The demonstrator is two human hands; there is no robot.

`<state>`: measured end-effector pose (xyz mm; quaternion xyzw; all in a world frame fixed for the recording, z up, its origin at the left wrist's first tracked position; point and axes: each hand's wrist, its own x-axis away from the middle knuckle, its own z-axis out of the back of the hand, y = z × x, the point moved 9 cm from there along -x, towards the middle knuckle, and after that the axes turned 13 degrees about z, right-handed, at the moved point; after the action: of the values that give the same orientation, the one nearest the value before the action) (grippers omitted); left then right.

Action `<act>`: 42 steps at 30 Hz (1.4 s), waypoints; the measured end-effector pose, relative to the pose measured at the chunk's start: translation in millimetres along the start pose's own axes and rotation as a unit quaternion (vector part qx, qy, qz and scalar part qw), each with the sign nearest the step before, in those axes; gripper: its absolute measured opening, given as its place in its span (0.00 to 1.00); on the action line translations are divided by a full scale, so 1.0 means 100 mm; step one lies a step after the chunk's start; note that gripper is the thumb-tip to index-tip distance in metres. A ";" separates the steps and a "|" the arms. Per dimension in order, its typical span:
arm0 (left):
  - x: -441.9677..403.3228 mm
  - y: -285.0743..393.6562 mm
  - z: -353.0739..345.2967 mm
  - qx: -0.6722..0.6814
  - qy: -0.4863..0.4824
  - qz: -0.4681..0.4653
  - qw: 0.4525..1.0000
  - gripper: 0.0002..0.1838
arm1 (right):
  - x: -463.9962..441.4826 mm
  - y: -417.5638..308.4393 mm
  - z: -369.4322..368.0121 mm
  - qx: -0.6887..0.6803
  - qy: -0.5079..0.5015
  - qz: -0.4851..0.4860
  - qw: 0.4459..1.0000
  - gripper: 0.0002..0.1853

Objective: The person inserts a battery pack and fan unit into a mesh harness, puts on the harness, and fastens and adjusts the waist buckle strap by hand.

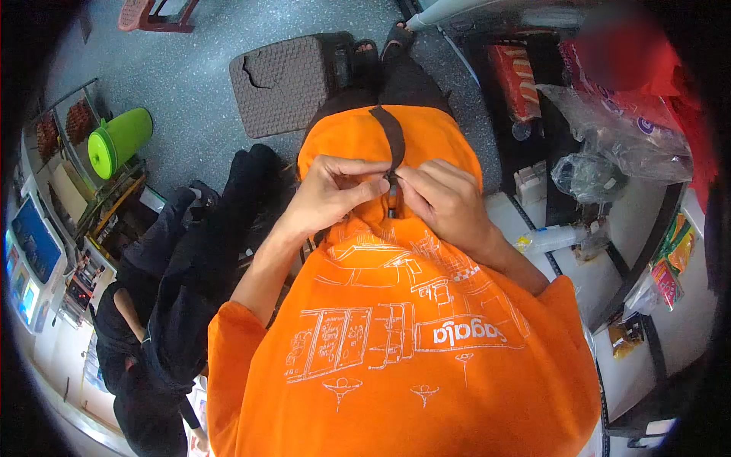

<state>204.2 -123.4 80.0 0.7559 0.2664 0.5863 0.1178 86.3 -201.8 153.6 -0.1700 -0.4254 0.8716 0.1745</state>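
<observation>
At waist level, in front of an orange T-shirt (411, 320) with white line drawings, both my hands meet on a narrow black strap (391, 137). My left hand (339, 194) pinches it between thumb and fingers. From the other side, my right hand (445, 199) is closed on the strap close to my left fingertips. The strap's loose end lies across the shirt's lower part. Just below the fingers hangs a short dark piece with a lighter band (392, 204); its kind is unclear. My fingers partly hide where the pieces meet.
A brown woven-pattern stool (282, 84) stands ahead on the speckled floor, beside my sandals (396, 42). Left are a green bin (122, 141), a monitor (34, 244) and a person in dark clothes (190, 297). Clear plastic bags (590, 175) and a red packet (515, 80) lie right.
</observation>
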 end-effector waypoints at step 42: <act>0.04 -0.02 0.01 0.004 0.052 -0.060 0.997 0.14 | 0.07 -0.01 0.06 0.010 0.041 0.006 0.999 0.13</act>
<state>205.4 -119.4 82.3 0.7078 0.3192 0.6155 0.1352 77.7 -202.5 157.1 -0.2060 -0.4079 0.8693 0.1886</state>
